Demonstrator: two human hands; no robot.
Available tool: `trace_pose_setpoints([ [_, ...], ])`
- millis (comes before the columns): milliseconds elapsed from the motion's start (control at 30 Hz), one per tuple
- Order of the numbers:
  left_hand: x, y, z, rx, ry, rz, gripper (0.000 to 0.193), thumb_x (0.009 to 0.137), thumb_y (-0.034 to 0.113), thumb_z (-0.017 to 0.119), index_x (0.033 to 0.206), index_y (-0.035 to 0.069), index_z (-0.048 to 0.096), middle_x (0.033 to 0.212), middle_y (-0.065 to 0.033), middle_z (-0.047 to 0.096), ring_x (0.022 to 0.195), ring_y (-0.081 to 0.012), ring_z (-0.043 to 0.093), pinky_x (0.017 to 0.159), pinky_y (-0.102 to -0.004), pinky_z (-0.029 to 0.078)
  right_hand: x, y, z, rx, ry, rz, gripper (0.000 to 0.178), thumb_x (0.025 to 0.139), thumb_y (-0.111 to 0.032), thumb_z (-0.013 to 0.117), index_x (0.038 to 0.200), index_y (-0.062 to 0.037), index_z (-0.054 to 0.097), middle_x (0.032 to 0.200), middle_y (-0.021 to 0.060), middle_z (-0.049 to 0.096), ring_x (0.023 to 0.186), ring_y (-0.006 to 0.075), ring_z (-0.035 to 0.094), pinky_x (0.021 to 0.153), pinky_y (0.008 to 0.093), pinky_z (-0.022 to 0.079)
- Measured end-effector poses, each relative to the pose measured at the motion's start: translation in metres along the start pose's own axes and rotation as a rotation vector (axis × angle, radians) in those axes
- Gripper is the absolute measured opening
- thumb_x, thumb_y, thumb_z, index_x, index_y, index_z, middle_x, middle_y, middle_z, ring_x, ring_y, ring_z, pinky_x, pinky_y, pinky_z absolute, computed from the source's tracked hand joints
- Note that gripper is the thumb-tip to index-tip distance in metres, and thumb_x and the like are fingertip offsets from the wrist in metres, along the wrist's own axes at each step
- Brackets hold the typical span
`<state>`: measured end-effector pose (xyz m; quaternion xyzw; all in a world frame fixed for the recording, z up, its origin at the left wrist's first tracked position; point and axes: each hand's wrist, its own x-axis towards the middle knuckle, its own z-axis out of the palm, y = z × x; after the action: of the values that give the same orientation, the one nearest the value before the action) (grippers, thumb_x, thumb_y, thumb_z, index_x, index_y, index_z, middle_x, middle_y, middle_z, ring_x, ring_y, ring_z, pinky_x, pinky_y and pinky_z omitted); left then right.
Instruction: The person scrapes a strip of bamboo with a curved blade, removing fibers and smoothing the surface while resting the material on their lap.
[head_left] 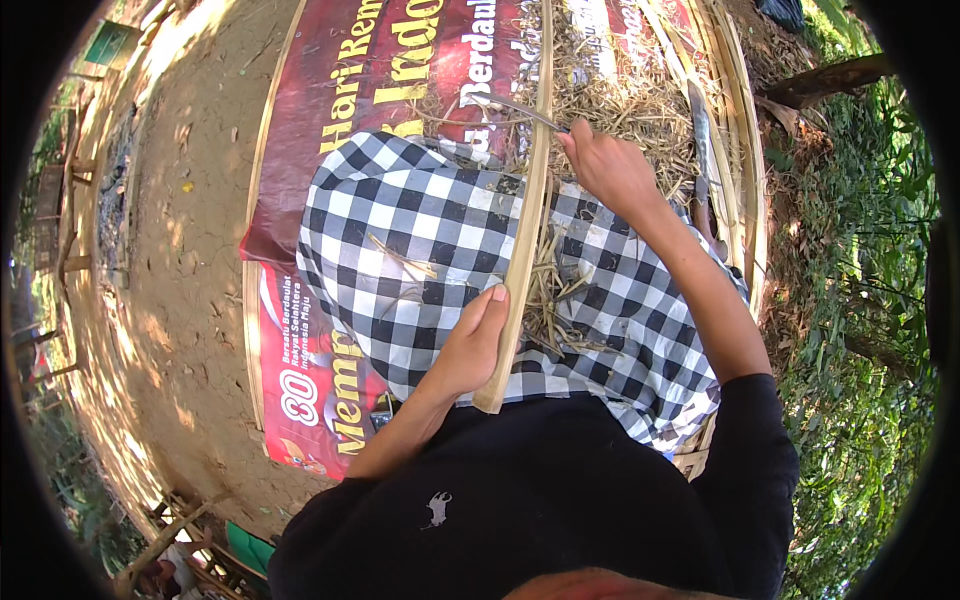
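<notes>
A long pale bamboo strip (pixel 527 232) runs from near my waist away over my lap and past the top of the view. My left hand (pixel 477 345) is closed around its near end, with the thumb along the top. In my right hand (pixel 610 170) is a knife (pixel 520 109), gripped by a handle mostly hidden in the fingers. Its narrow blade lies across the strip and points to the left. A black-and-white checked cloth (pixel 400 235) covers my lap under the strip. Curled bamboo shavings (pixel 550 290) lie on the cloth.
Beneath me a red printed banner (pixel 290 190) covers a bamboo-edged platform. More shavings (pixel 640 110) are heaped at its far right. A long grey blade (pixel 699 130) lies along the right edge. Dirt ground (pixel 200 200) stretches left; a branch (pixel 830 80) and green plants stand right.
</notes>
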<state>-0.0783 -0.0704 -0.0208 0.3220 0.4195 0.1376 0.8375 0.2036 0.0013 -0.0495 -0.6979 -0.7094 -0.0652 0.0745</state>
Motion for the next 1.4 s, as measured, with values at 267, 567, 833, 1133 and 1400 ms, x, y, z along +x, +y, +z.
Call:
trace_pose_setpoints([
  [267,-0.005,0.013,-0.011,-0.070,-0.029,0.006,0.032,0.109,0.039,0.036,0.092,0.013,0.042,0.055,0.0034,0.033,0.040,-0.0073,0.028,0.040,-0.0258,0.024,-0.072,-0.048,-0.029,0.128,-0.023,-0.198,0.036,0.102,-0.040,0.052,0.085,-0.0081,0.046,0.060,0.0079,0.056,0.042,0.0247,0.058,0.036,0.0372,0.045],
  [567,0.000,-0.001,-0.023,0.088,-0.044,0.050,0.033,0.109,0.042,0.037,0.094,0.014,0.044,0.062,0.0037,0.041,0.047,-0.0051,0.037,0.043,-0.0225,0.032,-0.057,-0.017,0.002,0.055,-0.076,0.077,0.041,0.104,-0.041,0.047,0.082,-0.0074,0.046,0.052,0.0089,0.058,0.039,0.0278,0.058,0.035,0.0382,0.045],
  [833,0.007,-0.006,-0.017,0.138,0.001,0.119,0.031,0.109,0.040,0.036,0.096,0.014,0.045,0.062,0.0039,0.038,0.047,-0.0053,0.035,0.042,-0.0237,0.030,-0.032,0.034,0.024,-0.076,-0.062,0.104,0.042,0.108,-0.041,0.038,0.085,-0.0070,0.047,0.046,0.0044,0.053,0.037,0.0260,0.057,0.033,0.0377,0.046],
  [1133,-0.001,-0.002,-0.012,0.101,-0.002,0.064,0.034,0.109,0.041,0.036,0.093,0.012,0.045,0.060,0.0023,0.038,0.044,-0.0067,0.035,0.041,-0.0247,0.031,-0.019,0.062,0.031,-0.149,-0.078,0.126,0.043,0.106,-0.043,0.041,0.084,-0.0071,0.049,0.044,0.0058,0.053,0.039,0.0256,0.060,0.034,0.0371,0.047],
  [1400,-0.014,0.005,-0.009,-0.019,-0.027,0.008,0.033,0.110,0.040,0.035,0.089,0.015,0.041,0.053,0.0046,0.030,0.039,-0.0068,0.026,0.038,-0.0259,0.022,-0.033,0.019,0.022,-0.014,-0.021,0.012,0.041,0.107,-0.041,0.038,0.088,-0.0062,0.047,0.050,0.0100,0.057,0.043,0.0317,0.060,0.038,0.0418,0.049],
])
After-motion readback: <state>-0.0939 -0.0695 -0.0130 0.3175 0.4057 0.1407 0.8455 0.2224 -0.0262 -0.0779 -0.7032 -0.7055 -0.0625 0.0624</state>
